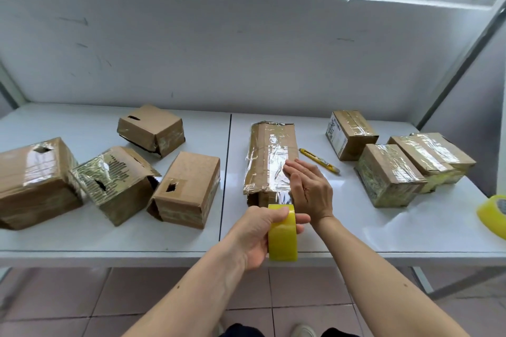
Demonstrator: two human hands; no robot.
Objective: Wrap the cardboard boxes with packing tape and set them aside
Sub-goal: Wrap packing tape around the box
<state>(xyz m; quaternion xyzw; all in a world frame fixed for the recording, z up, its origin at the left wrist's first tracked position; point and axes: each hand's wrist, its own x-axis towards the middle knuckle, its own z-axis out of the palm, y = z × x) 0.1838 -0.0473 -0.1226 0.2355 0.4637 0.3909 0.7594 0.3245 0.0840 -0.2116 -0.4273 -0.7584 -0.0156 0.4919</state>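
Long cardboard box (269,156) at table centre, being taped.
Left hand (260,232) grips yellow tape roll (282,235) at the near table (383,227) edge; right hand (306,189) lies flat, fingers straight, pressing tape on the box. Yellow utility knife (319,160) just right. Four boxes (115,172) left, three taped boxes (394,161) right. Second tape roll (492,213) cut off at right.

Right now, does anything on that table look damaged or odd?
Yes. The boxes on the left look battered: the big box and the box beside the seam have ragged holes, and the middle one is crushed, its corner torn open. The boxes on the right look intact.
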